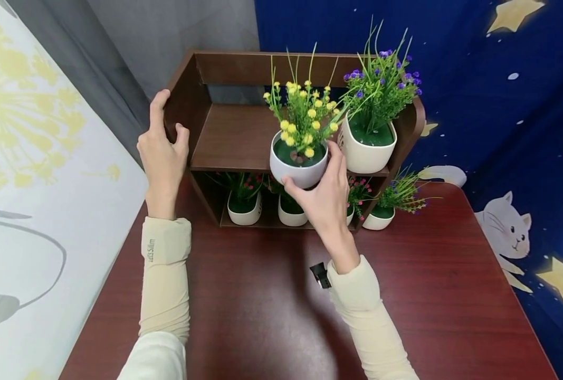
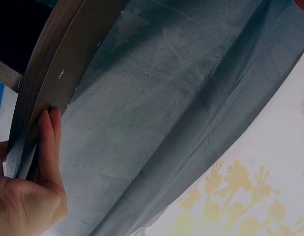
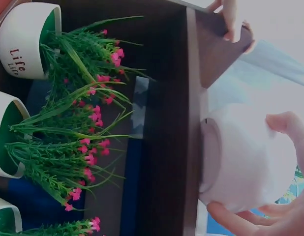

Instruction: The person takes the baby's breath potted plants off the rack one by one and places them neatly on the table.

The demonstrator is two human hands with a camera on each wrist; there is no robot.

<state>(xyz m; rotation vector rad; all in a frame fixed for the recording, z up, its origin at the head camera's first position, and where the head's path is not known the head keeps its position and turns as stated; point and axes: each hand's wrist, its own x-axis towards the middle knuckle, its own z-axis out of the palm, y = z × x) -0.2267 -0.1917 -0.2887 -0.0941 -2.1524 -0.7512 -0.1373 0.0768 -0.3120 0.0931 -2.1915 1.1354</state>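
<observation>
Right hand [image 1: 326,198] holds a rounded white pot with yellow pompom flowers and thin green grass blades [image 1: 300,145], thumb on the near side, fingers curled round the right side. Pot is at the front edge of the upper tier of a brown wooden two-tier shelf [image 1: 234,137], just left of a larger cream pot with purple flowers and green grass [image 1: 369,153]; base very near the board edge, cannot tell if touching. Left hand [image 1: 162,148] clasps the shelf's left side panel between thumb and fingers, a sensible brace against the unit sliding or tipping. Lower tier carries white pots with pink flowers [image 1: 245,211]; another white pot with purple flowers [image 1: 380,219] stands right of the shelf on the dark red wooden surface [image 1: 243,295]. Handling looks best with the yellow-flowered pot level, gripped by its wall, stems left free. Base should clear the board lip; a knock there would probably tilt it. Grass tips of the two upper plants nearly meet, so right-hand fingers want care beside the purple one: a bump could shift it, and blades may snag. Steady, light left-hand hold is enough; pulling hard could drag the shelf.
</observation>
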